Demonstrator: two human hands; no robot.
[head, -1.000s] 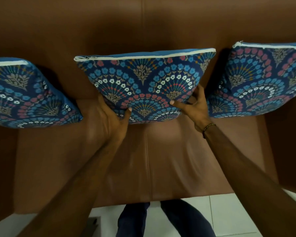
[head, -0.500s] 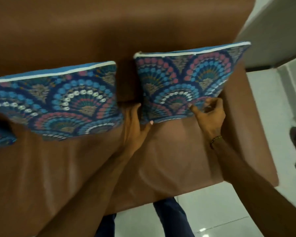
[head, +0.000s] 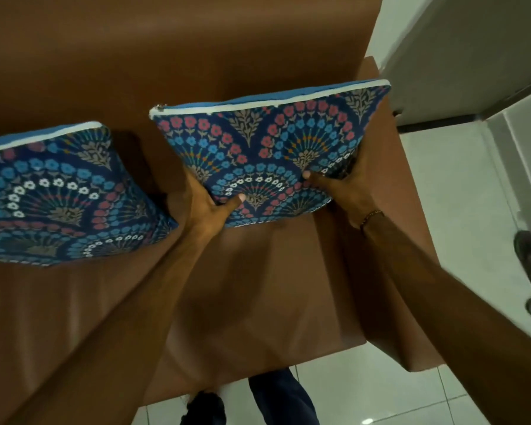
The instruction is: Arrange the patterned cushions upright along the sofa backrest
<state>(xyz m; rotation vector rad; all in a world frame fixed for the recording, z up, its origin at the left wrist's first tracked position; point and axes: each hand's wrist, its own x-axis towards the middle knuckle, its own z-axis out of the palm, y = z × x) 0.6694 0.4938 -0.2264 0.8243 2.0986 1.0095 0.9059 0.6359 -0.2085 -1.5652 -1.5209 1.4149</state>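
Navy cushions [head: 270,148] with blue-pink floral fans; brown sofa [head: 258,271].

A single head-worn wide-angle camera is looking steeply down and forward from above the standing person, facing the sofa backrest [head: 172,56] at close, arm's-length range; the seat [head: 258,286] is filling the centre and tiled floor [head: 460,185] is showing at the right edge
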